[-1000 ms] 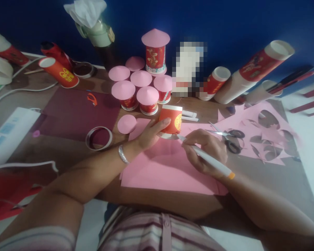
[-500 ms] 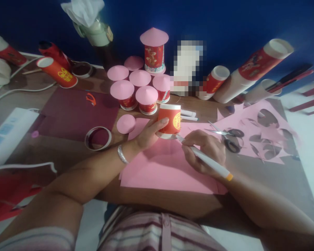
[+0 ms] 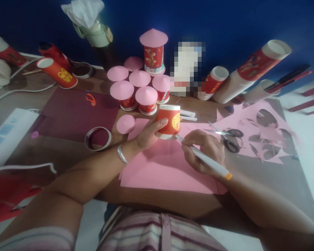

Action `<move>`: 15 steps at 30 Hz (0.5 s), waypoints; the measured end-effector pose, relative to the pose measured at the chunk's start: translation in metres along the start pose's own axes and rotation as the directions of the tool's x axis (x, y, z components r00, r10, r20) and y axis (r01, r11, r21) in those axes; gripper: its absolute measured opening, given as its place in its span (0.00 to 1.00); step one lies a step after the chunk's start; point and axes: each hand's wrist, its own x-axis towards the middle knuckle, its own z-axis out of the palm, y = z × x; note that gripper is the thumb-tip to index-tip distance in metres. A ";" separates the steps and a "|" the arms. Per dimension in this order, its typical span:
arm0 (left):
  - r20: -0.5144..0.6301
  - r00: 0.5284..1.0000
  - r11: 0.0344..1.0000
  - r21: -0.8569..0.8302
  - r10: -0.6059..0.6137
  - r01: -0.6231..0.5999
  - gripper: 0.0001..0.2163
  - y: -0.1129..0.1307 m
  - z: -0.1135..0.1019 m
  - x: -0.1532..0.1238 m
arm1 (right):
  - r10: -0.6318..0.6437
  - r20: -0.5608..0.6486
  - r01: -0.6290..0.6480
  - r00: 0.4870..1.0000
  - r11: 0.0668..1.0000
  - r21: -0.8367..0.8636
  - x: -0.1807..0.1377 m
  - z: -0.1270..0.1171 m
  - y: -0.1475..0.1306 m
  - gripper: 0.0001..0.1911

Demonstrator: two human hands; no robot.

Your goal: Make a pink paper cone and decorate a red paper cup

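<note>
**Light paper cylinder, held between a thumb and a marker's tip**

The left hand (image 3: 149, 135) grips a short red cylinder (image 3: 168, 118), its thumb on the front wall and its other fingers mostly hidden behind; the cylinder is held above pink sheets (image 3: 157, 170). It looks like paper or thin card: probably very light, springy rather than rigid, easily dented by a hard squeeze, perhaps a little slick on its printed face. The wall around mid-height, near where the thumb sits, seems a sound hold, leaving both pale rims free. To the right of those fingers, the right hand (image 3: 205, 151) pinches a white marker (image 3: 210, 163) close to its tip, at the lower rim; whether they touch cannot be told.

Far left of the left fingers and beyond them, an orange-red tube (image 3: 61, 75) opens upward; its contents do not show. Beyond the left fingers stands a bottle (image 3: 98, 39) topped with white tissue (image 3: 82, 13). Beyond the right fingers and rightward, a short red tube (image 3: 214, 83) and a tall tube (image 3: 253, 66) gape, contents unseen. Farther right, a pale cup (image 3: 260, 92) holds dark and red pens or handles (image 3: 290, 79).
</note>
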 end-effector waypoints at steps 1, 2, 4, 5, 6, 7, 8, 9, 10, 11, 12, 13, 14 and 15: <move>0.000 1.000 1.000 -0.001 -0.004 0.004 0.20 0.000 0.000 0.000 | 0.000 0.001 0.000 1.000 1.000 0.000 0.000 0.000 0.000 0.05; 0.000 1.000 1.000 -0.003 -0.009 0.009 0.20 0.001 0.001 0.000 | -0.002 -0.001 0.002 1.000 1.000 0.000 0.000 0.000 0.000 0.05; 0.000 1.000 1.000 -0.013 -0.013 0.013 0.21 0.001 0.001 0.000 | -0.010 0.000 0.010 1.000 1.000 0.005 0.001 0.000 0.000 0.06; 0.003 1.000 1.000 -0.016 -0.013 0.013 0.21 0.001 0.001 0.000 | -0.015 0.003 0.015 1.000 1.000 0.008 0.001 0.000 0.000 0.06; 0.007 1.000 1.000 -0.016 -0.012 0.012 0.21 0.000 0.001 0.000 | -0.020 0.005 0.020 1.000 1.000 0.009 0.002 0.000 0.000 0.05; 0.011 1.000 1.000 -0.016 -0.013 0.013 0.22 0.000 0.000 0.000 | -0.023 0.009 0.022 1.000 1.000 0.007 0.002 0.000 0.000 0.05; 0.014 1.000 1.000 -0.016 -0.013 0.013 0.22 0.000 0.000 0.000 | -0.022 0.015 0.022 1.000 1.000 0.003 0.002 0.000 0.000 0.05; 0.016 1.000 1.000 -0.016 -0.012 0.012 0.22 0.000 0.000 0.000 | -0.019 0.020 0.019 1.000 1.000 -0.003 0.002 0.000 0.000 0.05; 0.015 1.000 1.000 -0.017 -0.012 0.012 0.22 0.000 0.000 0.000 | -0.014 0.019 0.014 1.000 1.000 -0.008 0.002 0.000 0.001 0.05; 0.013 1.000 1.000 -0.019 -0.012 0.012 0.22 0.000 0.000 0.000 | -0.012 0.016 0.013 1.000 1.000 -0.011 0.002 0.000 0.001 0.05; 0.009 1.000 1.000 -0.021 -0.014 0.014 0.22 0.001 0.000 0.000 | -0.013 0.013 0.013 1.000 1.000 -0.011 0.002 0.000 0.001 0.05; 0.008 1.000 1.000 -0.022 -0.015 0.015 0.21 0.001 0.000 0.000 | -0.016 0.011 0.016 1.000 1.000 -0.009 0.002 0.000 0.001 0.05; 0.009 1.000 1.000 -0.022 -0.015 0.015 0.21 0.001 0.000 0.000 | -0.017 0.011 0.017 1.000 1.000 -0.008 0.001 0.000 0.001 0.05; 0.012 1.000 1.000 -0.020 -0.015 0.015 0.21 0.001 0.000 0.000 | -0.015 0.015 0.015 1.000 1.000 -0.006 0.001 0.000 0.000 0.05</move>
